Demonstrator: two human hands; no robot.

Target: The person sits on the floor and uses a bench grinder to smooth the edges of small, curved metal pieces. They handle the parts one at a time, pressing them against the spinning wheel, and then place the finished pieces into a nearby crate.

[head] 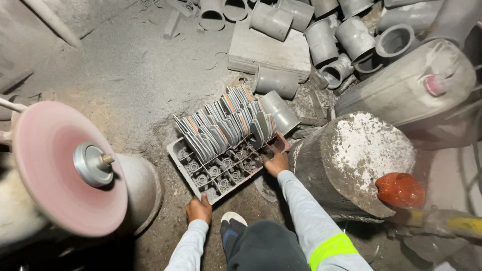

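On the dusty floor (125, 75) before us sits a grey plastic crate (176, 150), packed with upright flat metal pieces (221, 125). Our left hand (199, 209) curls over its near corner; our right hand (276, 163) grips the right end, fingers probably hooked inside. A pink grinding disc (55, 165) stands left, a stump (351, 160) just right.

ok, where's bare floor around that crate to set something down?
Free: dusty floor left of the crate, up to the grinding disc. Crowded: pipe fittings and slab behind; stump hard against its right end. Left hand and right hand grip the near edge.
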